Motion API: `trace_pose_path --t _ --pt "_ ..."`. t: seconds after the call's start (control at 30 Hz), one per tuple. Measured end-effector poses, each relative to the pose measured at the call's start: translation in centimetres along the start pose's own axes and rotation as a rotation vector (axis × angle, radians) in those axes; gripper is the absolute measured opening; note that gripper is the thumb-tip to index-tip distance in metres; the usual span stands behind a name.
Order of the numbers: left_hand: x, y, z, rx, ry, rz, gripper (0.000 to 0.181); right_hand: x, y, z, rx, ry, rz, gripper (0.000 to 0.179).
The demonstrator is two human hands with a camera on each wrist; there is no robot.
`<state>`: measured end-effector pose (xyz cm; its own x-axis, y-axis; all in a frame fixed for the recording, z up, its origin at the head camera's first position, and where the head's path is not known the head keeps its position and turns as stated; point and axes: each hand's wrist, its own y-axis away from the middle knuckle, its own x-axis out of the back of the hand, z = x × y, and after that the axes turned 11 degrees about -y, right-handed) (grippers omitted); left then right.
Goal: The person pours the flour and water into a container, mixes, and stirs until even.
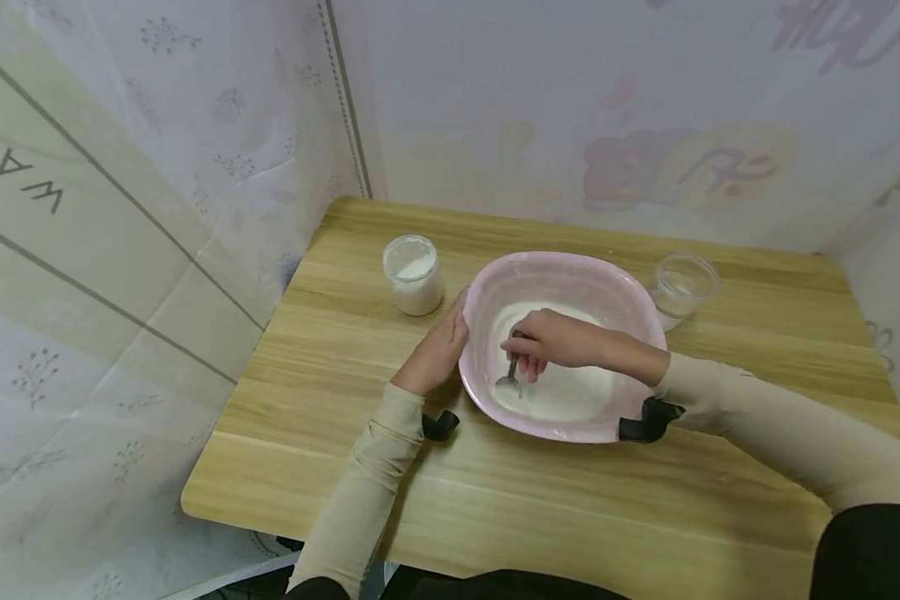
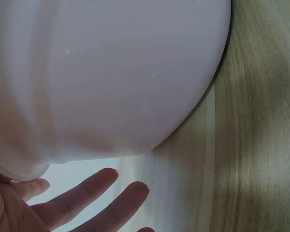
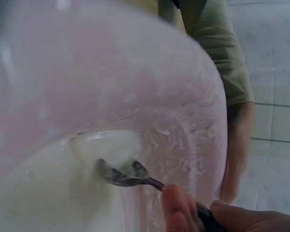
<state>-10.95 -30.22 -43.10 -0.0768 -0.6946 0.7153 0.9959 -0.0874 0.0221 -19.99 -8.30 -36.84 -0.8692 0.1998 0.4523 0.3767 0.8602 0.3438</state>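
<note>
A pink plastic basin (image 1: pixel 562 262) stands on the wooden table, with a white, milky liquid (image 1: pixel 570 396) in its bottom. My right hand (image 1: pixel 558 337) is over the basin and grips a metal spoon (image 1: pixel 507 382) by its handle. In the right wrist view the bowl of the spoon (image 3: pixel 123 178) is at the liquid near the basin's side, where wet white residue clings. My left hand (image 1: pixel 438 346) rests against the basin's left rim from outside. Its fingers (image 2: pixel 121 205) are spread and straight beneath the rim in the left wrist view.
A clear jar with white powder (image 1: pixel 414 279) stands left of the basin, near my left hand. Another clear jar (image 1: pixel 682 287) is close to the basin's right side. Patterned cloth (image 1: pixel 495 108) hangs behind the table (image 1: pixel 307 450) and along its sides.
</note>
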Motion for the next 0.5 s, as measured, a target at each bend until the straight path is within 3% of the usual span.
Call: trace_pose_path --t 0.1,0.23,0.37,0.5 --pt "0.0 -0.1 0.0 -0.007 -0.005 -0.003 0.058 0.1 1.8 0.2 -0.038 0.063 -0.043 0.033" --pt "0.0 -0.2 0.0 -0.014 0.004 -0.015 0.059 1.5 3.9 1.3 -0.107 0.135 -0.037 0.032" --pt "0.0 -0.2 -0.1 -0.017 0.008 -0.01 0.058 3.6 5.2 2.3 -0.16 0.198 0.055 0.032" --pt "0.0 -0.2 -0.2 -0.019 0.004 -0.008 0.057 5.3 5.5 3.3 -0.184 0.271 0.203 0.034"
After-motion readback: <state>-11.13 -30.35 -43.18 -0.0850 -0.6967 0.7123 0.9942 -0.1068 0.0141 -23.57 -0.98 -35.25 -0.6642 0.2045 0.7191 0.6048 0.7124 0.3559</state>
